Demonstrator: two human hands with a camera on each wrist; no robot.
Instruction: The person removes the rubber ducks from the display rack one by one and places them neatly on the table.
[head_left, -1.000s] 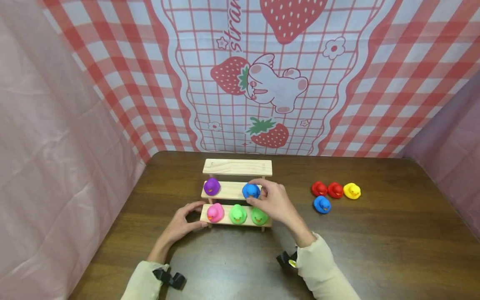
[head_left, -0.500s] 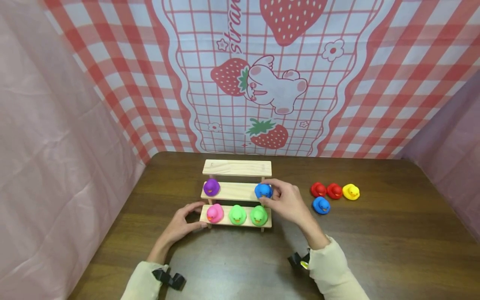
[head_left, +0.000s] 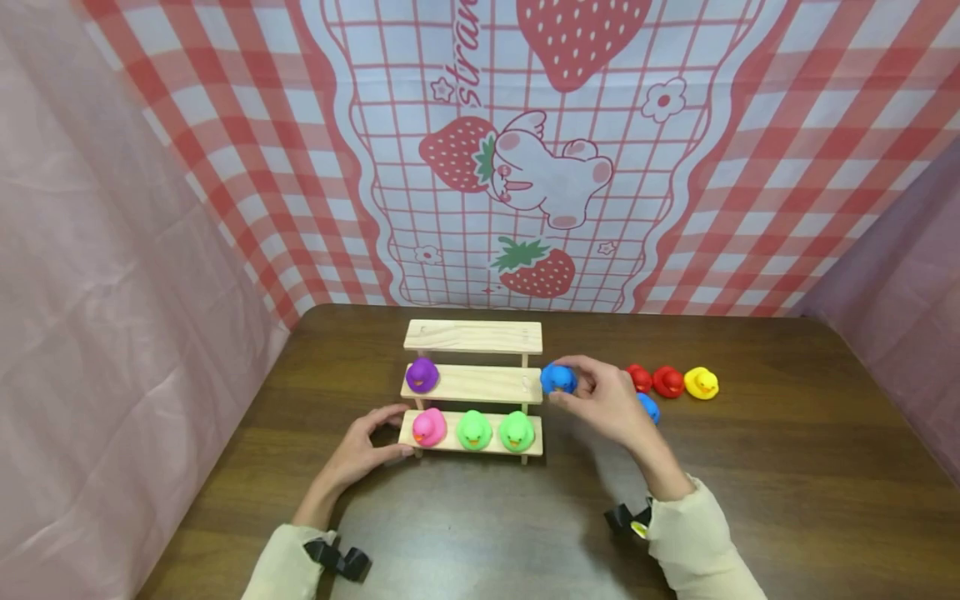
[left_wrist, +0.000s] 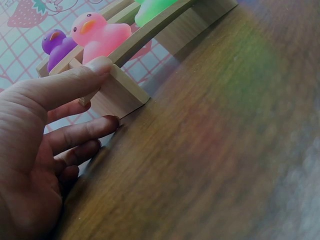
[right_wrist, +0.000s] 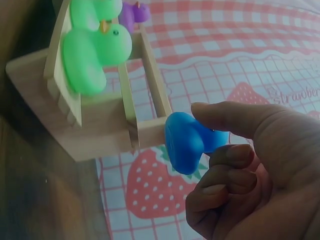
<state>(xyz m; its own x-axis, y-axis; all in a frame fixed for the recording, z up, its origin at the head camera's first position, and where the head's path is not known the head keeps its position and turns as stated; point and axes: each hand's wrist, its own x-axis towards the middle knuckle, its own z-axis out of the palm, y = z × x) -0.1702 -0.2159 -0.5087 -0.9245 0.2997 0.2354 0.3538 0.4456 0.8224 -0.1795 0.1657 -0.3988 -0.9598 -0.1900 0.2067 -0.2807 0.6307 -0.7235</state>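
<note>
My right hand point(head_left: 606, 400) pinches a blue rubber duck point(head_left: 558, 379) between thumb and fingers, just off the right end of the middle step of a three-step wooden stand point(head_left: 472, 336). In the right wrist view the blue duck point(right_wrist: 184, 142) hangs tilted in the fingertips. My left hand point(head_left: 362, 446) grips the left end of the bottom step; the left wrist view shows the thumb point(left_wrist: 95, 67) on its edge, below a pink duck point(left_wrist: 97, 37). A purple duck point(head_left: 422, 376) sits on the middle step's left end. The pink duck point(head_left: 429, 427) and two green ducks point(head_left: 474, 430) line the bottom step.
Two red ducks point(head_left: 668, 382) and a yellow duck point(head_left: 702, 383) stand in a row on the brown table point(head_left: 787, 467) at the right. Another blue duck point(head_left: 649, 407) is partly hidden behind my right hand. A checked strawberry cloth point(head_left: 645, 192) hangs behind the table.
My right hand has carried the blue duck rightward from above the middle step to beyond its right end. My left hand and the stand have stayed in place.
</note>
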